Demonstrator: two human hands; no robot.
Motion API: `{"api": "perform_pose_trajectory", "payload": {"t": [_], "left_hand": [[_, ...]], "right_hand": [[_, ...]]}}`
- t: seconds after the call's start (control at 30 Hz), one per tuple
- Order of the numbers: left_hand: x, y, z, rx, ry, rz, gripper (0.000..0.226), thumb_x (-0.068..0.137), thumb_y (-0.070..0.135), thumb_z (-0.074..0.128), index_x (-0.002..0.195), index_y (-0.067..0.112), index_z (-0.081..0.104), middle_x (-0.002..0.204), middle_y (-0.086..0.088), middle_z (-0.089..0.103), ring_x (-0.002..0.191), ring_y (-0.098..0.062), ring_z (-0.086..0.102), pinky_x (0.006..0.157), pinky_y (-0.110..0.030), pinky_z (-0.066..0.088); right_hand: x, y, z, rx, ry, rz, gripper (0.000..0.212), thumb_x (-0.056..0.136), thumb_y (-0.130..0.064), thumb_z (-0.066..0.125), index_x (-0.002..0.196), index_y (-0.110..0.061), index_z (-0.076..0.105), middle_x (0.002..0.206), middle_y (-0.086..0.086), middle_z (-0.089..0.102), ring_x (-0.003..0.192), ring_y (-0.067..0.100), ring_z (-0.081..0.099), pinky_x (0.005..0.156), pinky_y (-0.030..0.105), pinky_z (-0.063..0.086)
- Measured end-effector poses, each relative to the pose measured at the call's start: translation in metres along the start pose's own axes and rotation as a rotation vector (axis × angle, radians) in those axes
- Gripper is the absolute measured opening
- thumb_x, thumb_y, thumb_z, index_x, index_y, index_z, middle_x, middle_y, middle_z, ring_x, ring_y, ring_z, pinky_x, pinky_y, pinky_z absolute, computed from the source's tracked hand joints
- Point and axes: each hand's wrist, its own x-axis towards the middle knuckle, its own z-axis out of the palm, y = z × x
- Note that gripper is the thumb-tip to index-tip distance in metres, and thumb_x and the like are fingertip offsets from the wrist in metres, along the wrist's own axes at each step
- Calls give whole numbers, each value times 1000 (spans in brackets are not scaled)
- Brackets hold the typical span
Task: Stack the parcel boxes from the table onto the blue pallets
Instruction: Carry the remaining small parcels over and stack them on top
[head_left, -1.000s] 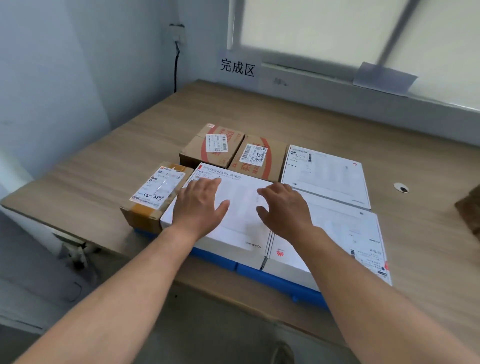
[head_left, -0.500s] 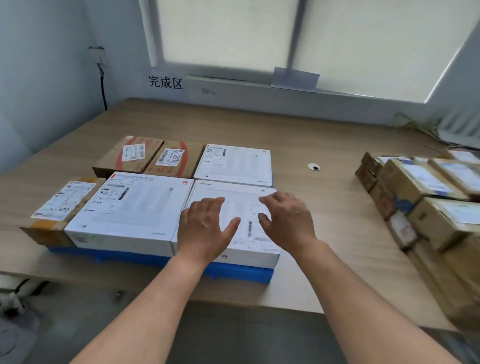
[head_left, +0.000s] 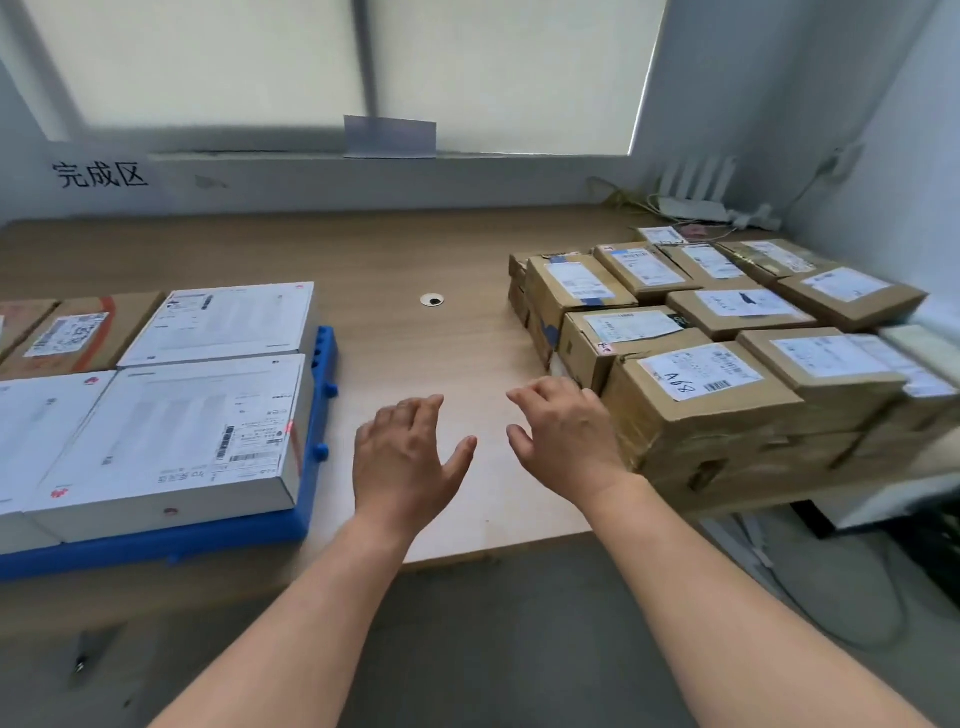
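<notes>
A blue pallet (head_left: 311, 499) lies on the left of the wooden table and carries flat white boxes (head_left: 171, 441) and brown cardboard parcels (head_left: 78, 332) behind them. On the right stands a pile of several brown parcel boxes (head_left: 696, 405) with white labels; the nearest one is marked "A68". My left hand (head_left: 402, 457) hovers over bare tabletop between pallet and pile, fingers spread, holding nothing. My right hand (head_left: 563, 441) is also empty and spread, its fingers close to the left side of the "A68" box.
A round cable hole (head_left: 431, 299) sits in the wooden table (head_left: 415, 260) behind my hands. A white router (head_left: 696, 202) and cables lie in the far right corner. The window sill runs along the back wall. The table's front edge is just below my wrists.
My view has swung right, from the pallet to the parcel pile. Both hands have left the white box on the pallet and moved right over the bare tabletop.
</notes>
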Motion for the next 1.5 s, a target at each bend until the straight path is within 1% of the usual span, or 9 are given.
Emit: {"api": "perform_pose_trajectory", "payload": {"t": [0.2,0.47,0.67,0.8,1.03,1.17,1.23,1.33,1.5], "left_hand": [[11,67,26,-54,-53,56,62,88,57,47,136,17,48,132,-3,55,123,-24,47,99,-38,35],[41,136,63,-119,-143,119,65,91,59,39,144,21,35,140,1,46,129,-18,39,102,-33,32],[52,175,88,-158,-265,71,72,92,62,30,149,21,20,149,1,34,136,-18,30,107,-33,31],[55,190,98,-208,-385,-37,75,91,66,25,150,20,16,149,-1,35,136,-19,32,99,-36,40],[48,217,89,-542,-439,-195,62,95,51,40,148,27,21,145,5,43,124,-15,49,91,-28,41],[39,216,89,-789,-453,-322,58,95,40,49,147,32,25,142,3,45,125,-20,47,102,-42,44],[34,214,89,-839,-456,-349,60,94,39,53,147,34,25,141,3,46,125,-21,47,101,-47,44],[22,211,88,-884,-425,-354,60,93,34,57,145,34,28,138,4,48,119,-18,52,97,-41,48],[-10,208,79,-961,-324,-344,56,92,20,59,135,43,31,134,9,51,114,-11,56,85,-23,51]], "right_hand": [[-20,77,-28,-8,60,120,33,81,-24,69,111,-12,67,103,11,67,94,31,62,77,40,50],[-25,175,-39,-13,58,399,44,94,-33,51,135,-17,51,132,7,54,121,24,46,99,36,37],[-31,222,-39,-36,3,668,48,96,-43,45,136,-17,45,136,10,48,126,26,42,98,41,39],[-30,240,-34,9,-2,773,48,97,-47,43,130,-12,47,130,13,47,119,29,45,93,41,42],[-33,258,-34,276,-10,779,41,96,-43,50,121,-11,52,126,12,46,106,29,53,75,28,34],[-43,273,-35,526,-43,759,45,93,-40,56,130,-13,54,124,11,51,106,24,51,81,26,35],[-51,281,-33,717,-61,748,44,90,-36,62,128,-16,57,121,9,55,102,21,53,84,30,42],[-67,290,-30,1031,-79,727,36,84,-30,71,116,-26,56,112,3,62,103,20,58,90,37,48],[-84,291,-21,1324,-174,593,65,57,-50,78,112,-51,43,122,1,61,119,20,56,104,49,43]]}}
